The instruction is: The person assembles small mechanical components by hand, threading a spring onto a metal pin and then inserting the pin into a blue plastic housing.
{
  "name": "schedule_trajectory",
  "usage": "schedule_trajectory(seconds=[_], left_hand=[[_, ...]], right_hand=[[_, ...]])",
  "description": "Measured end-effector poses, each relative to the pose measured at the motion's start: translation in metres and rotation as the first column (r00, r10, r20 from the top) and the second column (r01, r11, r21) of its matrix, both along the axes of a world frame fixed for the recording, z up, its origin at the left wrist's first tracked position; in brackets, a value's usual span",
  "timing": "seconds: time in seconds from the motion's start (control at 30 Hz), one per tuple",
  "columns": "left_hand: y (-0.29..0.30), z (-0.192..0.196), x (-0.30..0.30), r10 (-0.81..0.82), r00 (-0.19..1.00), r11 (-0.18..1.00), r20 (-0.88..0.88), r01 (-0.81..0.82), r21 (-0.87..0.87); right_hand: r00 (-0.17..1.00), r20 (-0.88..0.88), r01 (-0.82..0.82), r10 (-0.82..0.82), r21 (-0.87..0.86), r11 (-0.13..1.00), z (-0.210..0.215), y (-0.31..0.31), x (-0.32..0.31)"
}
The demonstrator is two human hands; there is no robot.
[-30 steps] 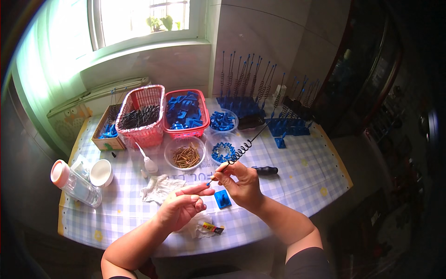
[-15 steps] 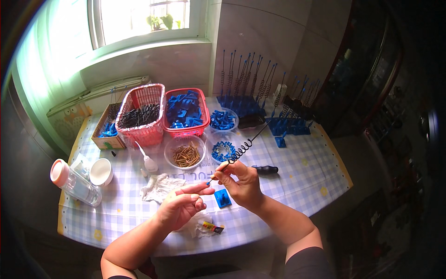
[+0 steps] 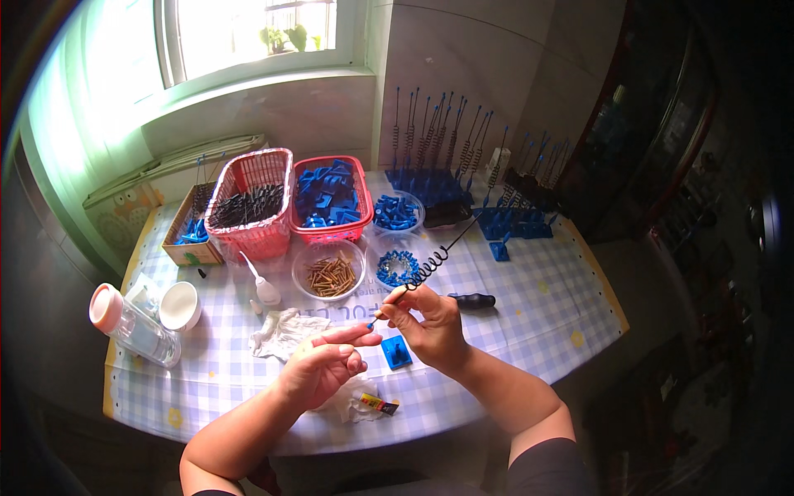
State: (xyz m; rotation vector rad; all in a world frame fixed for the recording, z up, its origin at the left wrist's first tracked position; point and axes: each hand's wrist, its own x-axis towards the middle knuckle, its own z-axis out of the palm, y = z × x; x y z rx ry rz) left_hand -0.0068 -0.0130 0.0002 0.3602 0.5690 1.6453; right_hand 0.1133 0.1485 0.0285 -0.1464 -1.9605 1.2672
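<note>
Checked tablecloth (image 3: 529, 306) under window, baskets and bowls behind. Right hand (image 3: 430, 326) pinches the coiled wire spring (image 3: 426, 266) low on its stem, long axis slanting up-right away from me. Left hand (image 3: 322, 368) is loosely curled, index tip touching the stem's lower blue end, holding nothing else.

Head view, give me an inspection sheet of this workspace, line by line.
Surface: table under a blue-checked cloth.
Job's things: black coiled spring rod, blue tip low; blue plastic base lying beneath it.
Clutter: pink basket of dark rods, red basket of blue parts, bowl of brass screws, glue bottle, clear jar, crumpled cloth, black-handled tool.
Hands: right hand pinches the rod; left hand has a fingertip at the blue tip.
Cables: nothing seen.
Surroundings: window with plants, tiled wall, finished rods standing in blue bases.
</note>
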Motion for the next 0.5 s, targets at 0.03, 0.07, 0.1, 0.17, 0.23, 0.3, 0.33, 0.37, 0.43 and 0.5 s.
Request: schedule_trajectory(seconds=[0.03,0.07,0.1,0.17,0.23,0.3,0.33,0.37,0.43,0.5], left_hand=[[-0.0002,-0.0003,0.0001,0.0,1.0,1.0,0.0,0.0,0.0],[-0.0004,-0.0006,0.0002,0.001,1.0,1.0,-0.001,-0.001,0.002],[-0.0005,-0.0007,0.0002,0.003,1.0,1.0,-0.002,-0.003,0.005],[-0.0005,-0.0005,0.0005,0.003,1.0,1.0,0.0,-0.003,0.006],[-0.0005,-0.0006,0.0007,0.004,1.0,1.0,0.002,-0.004,0.008],[-0.0009,-0.0011,0.0008,0.009,1.0,1.0,0.005,-0.009,0.007],[-0.001,-0.0009,0.0008,0.009,1.0,1.0,0.005,-0.009,0.007],[-0.0011,-0.0004,0.0008,0.012,1.0,1.0,0.001,-0.012,0.002],[-0.0012,0.0003,0.0009,0.013,1.0,1.0,-0.002,-0.013,-0.003],[-0.001,0.0006,0.0011,0.014,1.0,1.0,0.0,-0.014,-0.003]], right_hand=[[1.0,-0.006,0.001,-0.001,0.008,1.0,0.0001,-0.0002,0.0],[1.0,-0.006,0.001,-0.001,0.008,1.0,0.0002,-0.0003,0.0003],[1.0,0.005,0.0,-0.001,0.008,1.0,0.0004,-0.0003,0.0005],[1.0,0.016,0.001,-0.001,0.008,1.0,0.0002,-0.0003,0.0008],[1.0,-0.004,-0.006,0.006,0.008,1.0,0.0,0.0,0.0005],[1.0,0.002,-0.007,0.007,0.01,1.0,0.0006,-0.0001,0.0008],[1.0,0.009,-0.009,0.008,0.011,1.0,0.001,-0.0001,0.0009],[1.0,0.009,-0.009,0.009,0.011,1.0,0.0013,-0.0002,0.0009],[1.0,0.001,-0.011,0.011,0.009,1.0,0.0018,-0.0005,0.0008],[1.0,0.003,-0.011,0.011,0.003,1.0,0.0007,-0.0003,0.0009]])
